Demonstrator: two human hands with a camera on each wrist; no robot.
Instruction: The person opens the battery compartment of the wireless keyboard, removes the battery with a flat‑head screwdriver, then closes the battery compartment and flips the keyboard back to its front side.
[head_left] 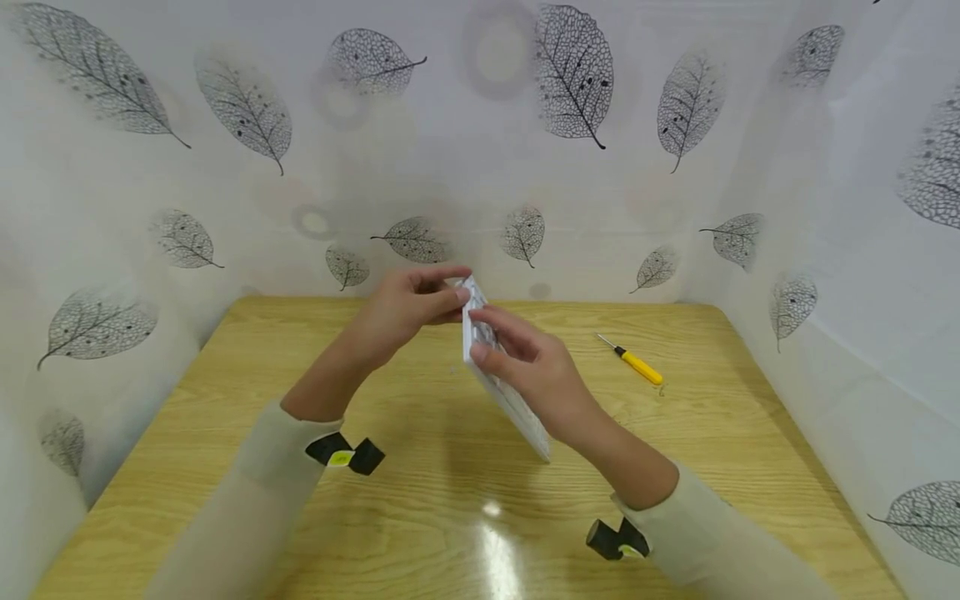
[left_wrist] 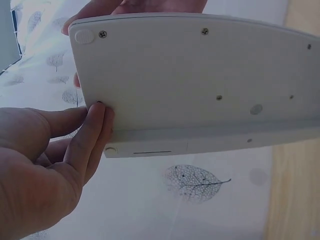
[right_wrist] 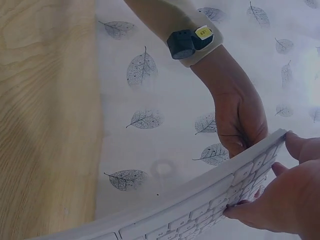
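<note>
A white keyboard [head_left: 517,408] is tilted up on edge above the table, its keys [right_wrist: 200,210] showing in the right wrist view and its screwed underside [left_wrist: 165,75] in the left wrist view. My left hand [head_left: 397,312] grips its far end, fingers at a corner of the underside. My right hand [head_left: 543,375] holds the key side and edge near that same end, thumb and fingers spread over it.
A screwdriver [head_left: 640,365] with a yellow handle lies on the wooden table [head_left: 360,517], right of the keyboard. Small bits lie near its handle. A leaf-patterned cloth [head_left: 465,167] stands behind and at both sides.
</note>
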